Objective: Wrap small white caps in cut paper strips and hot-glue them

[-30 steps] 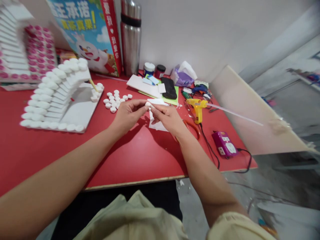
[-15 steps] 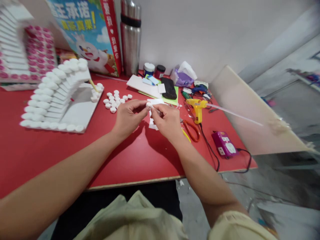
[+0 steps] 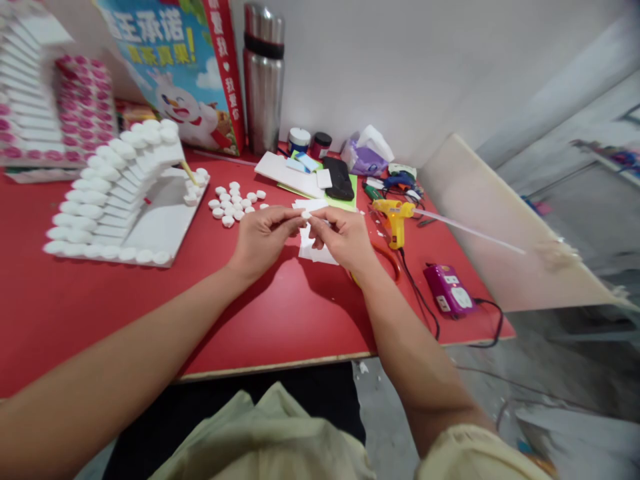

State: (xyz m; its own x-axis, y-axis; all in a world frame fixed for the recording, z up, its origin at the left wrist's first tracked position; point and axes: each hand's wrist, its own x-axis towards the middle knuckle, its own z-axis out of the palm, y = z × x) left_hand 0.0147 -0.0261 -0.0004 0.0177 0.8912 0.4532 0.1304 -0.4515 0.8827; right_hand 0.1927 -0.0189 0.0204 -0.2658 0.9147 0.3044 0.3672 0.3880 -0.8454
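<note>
Between the fingertips of my left hand (image 3: 265,240) and my right hand (image 3: 345,240) is a small white rounded piece (image 3: 306,215), pinched from both sides above the table. Both hands are closed on it. White paper (image 3: 316,252) lies beneath. Just left of my hands sits a loose group of similar white rounded pieces (image 3: 229,207). Farther left stands a white model staircase (image 3: 125,200) on a board, edged with rows of these pieces. A yellow stick (image 3: 189,173) leans at a small cluster of them on the board's right side.
Right of my hands lie a yellow glue gun (image 3: 395,217), orange-handled pliers (image 3: 393,257) partly hidden by my hand, and a purple power socket (image 3: 450,291) with a cord. Behind are a steel flask (image 3: 264,93), jars, a tissue pack (image 3: 367,153), and a pink-and-white model (image 3: 85,113).
Both hands have shifted slightly right with the white piece, and my right hand now covers more of the pliers. The view has moved slightly.
</note>
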